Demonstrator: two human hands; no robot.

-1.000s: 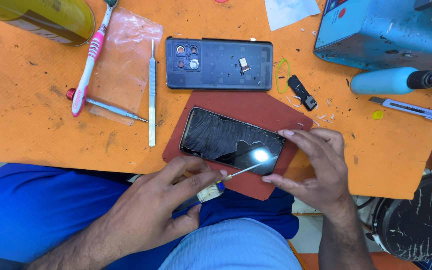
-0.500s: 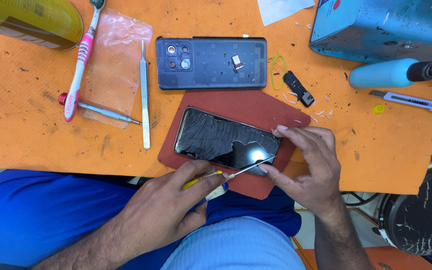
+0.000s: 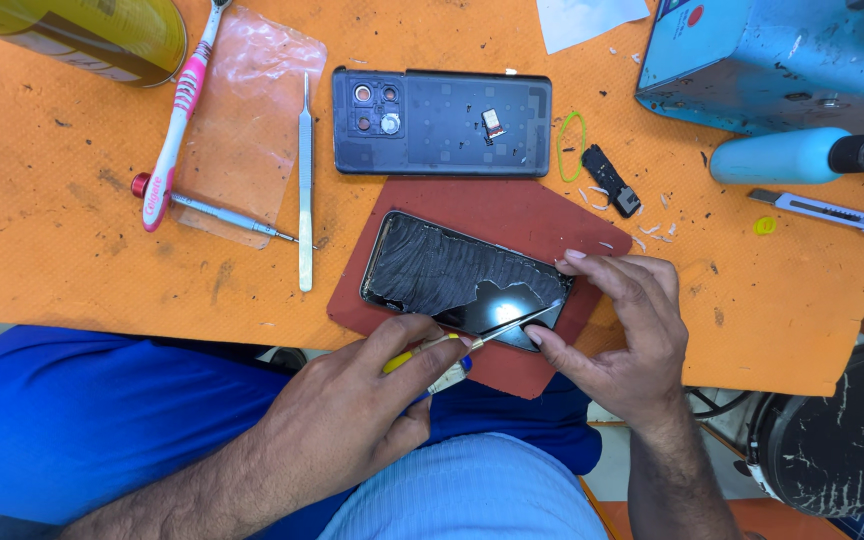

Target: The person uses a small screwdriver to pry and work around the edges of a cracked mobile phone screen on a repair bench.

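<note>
Phone (image 3: 452, 285) near table edge on red mat (image 3: 512, 215); left hand (image 3: 352, 420) grip grasping screwdriver (image 3: 457, 350), right hand (image 3: 622, 330) grip clenched on phone corner.

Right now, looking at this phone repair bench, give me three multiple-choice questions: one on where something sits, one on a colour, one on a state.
1. Where does the cracked black phone lie?
A. on the dark red mat
B. on the bare orange tabletop
C. in the blue machine

2. What colour is the toothbrush?
A. green
B. pink and white
C. black

3. What is the left hand doing?
A. resting empty
B. gripping the grey phone back cover
C. holding a thin tool with a yellow-and-blue handle

Answers: 1 A, the mat's edges show all round the phone. 2 B, pink with white parts. 3 C, its tip meets the phone near the right hand.
</note>
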